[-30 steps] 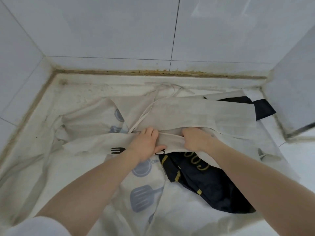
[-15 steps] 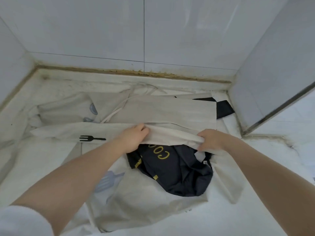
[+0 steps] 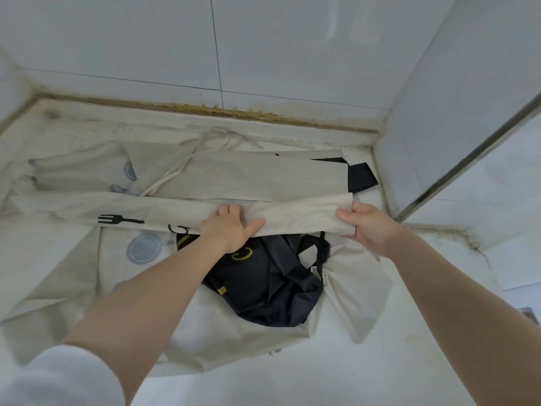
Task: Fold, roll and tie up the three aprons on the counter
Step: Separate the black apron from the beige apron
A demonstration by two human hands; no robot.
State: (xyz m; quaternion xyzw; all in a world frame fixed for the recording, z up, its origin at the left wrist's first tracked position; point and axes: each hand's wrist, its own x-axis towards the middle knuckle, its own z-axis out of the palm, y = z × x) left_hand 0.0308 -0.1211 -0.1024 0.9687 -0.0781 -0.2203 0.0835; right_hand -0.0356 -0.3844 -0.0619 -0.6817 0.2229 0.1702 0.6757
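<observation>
From the head view, your left hand (image 3: 231, 230) lies on the folded beige apron (image 3: 292, 216) near its middle, fingers over the top of the strip and thumb stretched out along its near edge, holding the fold down. Your right hand (image 3: 367, 227) is at the strip's right end, fingers curled and pinching that corner. The two hands sit well apart along the same band of cloth.

That band runs left to right across the white counter (image 3: 380, 376), with a black fork print (image 3: 120, 220) showing on its left part. Right beneath it, nearer to you, the dark navy apron (image 3: 269, 288) lies bunched in a heap, yellow lettering on it, its black strap (image 3: 322, 253) curling just below your right hand. Under both spreads the pale apron with blue utensil prints (image 3: 143, 249), crumpled out to the left and toward you.

Behind the band lies another flat beige fold, with loose ties (image 3: 187, 162) trailing over it toward the tiled wall (image 3: 292, 54). A black cloth corner (image 3: 360, 177) pokes out at the far right, close to the metal-edged panel (image 3: 468, 156).
</observation>
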